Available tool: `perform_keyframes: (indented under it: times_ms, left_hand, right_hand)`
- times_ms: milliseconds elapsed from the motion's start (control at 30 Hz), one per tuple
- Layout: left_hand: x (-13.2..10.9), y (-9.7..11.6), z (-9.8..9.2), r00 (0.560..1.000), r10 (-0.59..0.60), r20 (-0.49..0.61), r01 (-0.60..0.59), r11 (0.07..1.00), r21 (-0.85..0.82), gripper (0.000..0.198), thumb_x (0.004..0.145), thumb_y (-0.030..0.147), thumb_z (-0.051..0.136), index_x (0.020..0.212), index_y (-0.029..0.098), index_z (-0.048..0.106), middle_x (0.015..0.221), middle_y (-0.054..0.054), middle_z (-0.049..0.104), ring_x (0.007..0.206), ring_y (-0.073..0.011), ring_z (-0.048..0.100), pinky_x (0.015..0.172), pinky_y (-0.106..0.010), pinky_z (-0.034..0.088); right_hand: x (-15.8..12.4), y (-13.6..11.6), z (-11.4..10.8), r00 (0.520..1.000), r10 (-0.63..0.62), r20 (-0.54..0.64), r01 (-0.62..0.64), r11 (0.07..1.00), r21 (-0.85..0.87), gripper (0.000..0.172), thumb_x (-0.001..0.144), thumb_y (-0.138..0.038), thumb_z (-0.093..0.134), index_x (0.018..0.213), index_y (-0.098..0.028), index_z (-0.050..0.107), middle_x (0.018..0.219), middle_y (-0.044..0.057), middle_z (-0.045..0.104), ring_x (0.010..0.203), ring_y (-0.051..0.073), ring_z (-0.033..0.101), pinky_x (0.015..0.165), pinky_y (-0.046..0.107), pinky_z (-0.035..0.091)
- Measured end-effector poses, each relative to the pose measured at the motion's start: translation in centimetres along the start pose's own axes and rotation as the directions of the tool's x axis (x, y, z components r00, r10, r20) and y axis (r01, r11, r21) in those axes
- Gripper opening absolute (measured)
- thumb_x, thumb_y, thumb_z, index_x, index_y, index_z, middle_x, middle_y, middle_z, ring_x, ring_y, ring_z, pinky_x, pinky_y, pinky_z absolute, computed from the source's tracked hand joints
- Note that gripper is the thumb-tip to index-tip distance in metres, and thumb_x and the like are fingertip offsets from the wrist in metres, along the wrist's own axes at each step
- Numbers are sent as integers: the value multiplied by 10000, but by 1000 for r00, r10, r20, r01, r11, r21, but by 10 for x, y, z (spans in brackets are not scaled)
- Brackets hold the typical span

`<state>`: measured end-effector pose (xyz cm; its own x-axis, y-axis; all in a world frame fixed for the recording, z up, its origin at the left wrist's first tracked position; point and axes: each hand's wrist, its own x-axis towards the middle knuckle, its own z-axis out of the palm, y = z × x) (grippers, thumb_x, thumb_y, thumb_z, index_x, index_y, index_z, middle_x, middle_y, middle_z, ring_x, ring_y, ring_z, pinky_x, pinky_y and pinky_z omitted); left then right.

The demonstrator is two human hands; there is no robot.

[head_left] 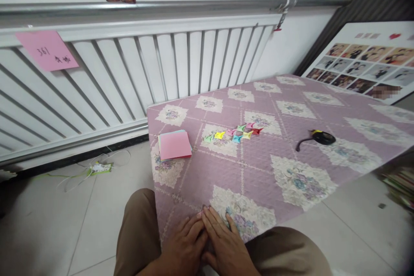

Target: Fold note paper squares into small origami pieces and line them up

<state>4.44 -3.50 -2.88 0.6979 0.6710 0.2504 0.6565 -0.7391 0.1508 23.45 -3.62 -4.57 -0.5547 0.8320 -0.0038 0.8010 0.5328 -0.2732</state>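
Where left hand [189, 239] meets right hand [224, 237], fingers mostly together, pink paper [199, 214] seems beneath both, long axis hidden.

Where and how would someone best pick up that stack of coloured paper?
Probably at the near edge, coming from the front and pinching its whole thickness: the paper stack lies flat, slightly uneven, and nothing blocks that edge.
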Motion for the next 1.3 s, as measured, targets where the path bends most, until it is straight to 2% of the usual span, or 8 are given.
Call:
perform_keyframes:
  times_ms: [133, 333, 600, 733, 833, 1000, 1200, 1300]
  left_hand:
    - [1, -1, -1, 1000, 5, 2, -5, 1000, -12, 531, 905, 455, 483, 1349, 171, 427, 1317, -77, 528, 1274, -246, 396, 1056, -364, 335]
    - [2, -3, -5, 998, 24, 58, -22, 999, -50, 538, 882, 417, 513, 1340, 148, 425, 1247, -102, 557, 1240, -277, 416, 1052, -403, 337]
    - [4, -5, -10, 998, 41, 55, -37, 997, -61, 485, 880, 380, 505, 1304, 150, 454, 1232, -101, 555, 1226, -263, 420, 1059, -387, 323]
    - [3, -4, -11, 998, 46, 52, -43, 997, -60, 477, 889, 386, 493, 1305, 156, 451, 1248, -89, 549, 1238, -261, 411, 1064, -387, 320]
    - [2, -4, -11, 996, 16, 83, -8, 995, -97, 469, 891, 377, 488, 1310, 170, 442, 1272, -85, 537, 1255, -253, 399, 1072, -387, 317]
    - [1, -3, -10, 993, -5, 120, 22, 990, -141, 504, 859, 359, 521, 1323, 184, 430, 1291, -88, 525, 1267, -269, 393, 1080, -411, 309]
    - [2, -4, -12, 993, -30, 117, 50, 983, -174, 492, 843, 296, 532, 1316, 204, 434, 1281, -77, 535, 1243, -258, 418, 1066, -412, 321]
    - [7, -10, -8, 989, -87, 123, 116, 958, -261, 375, 847, 258, 534, 1220, 228, 510, 1210, -56, 577, 1167, -223, 480, 1015, -385, 374]
  right_hand:
    - [-5, -1, -1, 997, 0, -80, -7, 996, -84, 857, 747, -317, 567, 1484, -222, 139, 1503, 62, 282, 1359, 280, 291, 1060, 519, 208]
    - [-22, 1, 10, 978, -8, -209, -33, 981, -192, 785, 766, -392, 558, 1463, -227, 238, 1460, 72, 380, 1363, 313, 254, 1071, 555, 76]
    - [-30, 2, 21, 983, 36, -182, -73, 978, -197, 741, 767, -409, 567, 1439, -250, 297, 1449, 41, 403, 1341, 320, 281, 1055, 577, 90]
    - [-29, 2, 14, 987, 105, -125, -119, 986, -115, 695, 776, -396, 577, 1418, -271, 339, 1439, 43, 419, 1306, 324, 355, 1038, 572, 178]
    - [-23, 5, -1, 985, 152, -82, -153, 988, -5, 549, 818, -351, 552, 1353, -309, 433, 1369, 28, 511, 1255, 296, 439, 1004, 520, 298]
    - [3, 5, -30, 906, 382, -180, -360, 922, 144, 292, 903, -268, 447, 1136, -197, 609, 999, 87, 687, 926, 238, 626, 837, 390, 459]
    - [24, -3, -40, 896, 418, -152, -399, 906, 143, 128, 834, -215, 548, 916, -220, 647, 849, 54, 659, 808, 223, 624, 720, 336, 469]
    - [24, -4, -39, 892, 424, -154, -402, 902, 156, 122, 806, -175, 567, 890, -223, 642, 839, 44, 649, 797, 210, 619, 706, 314, 456]
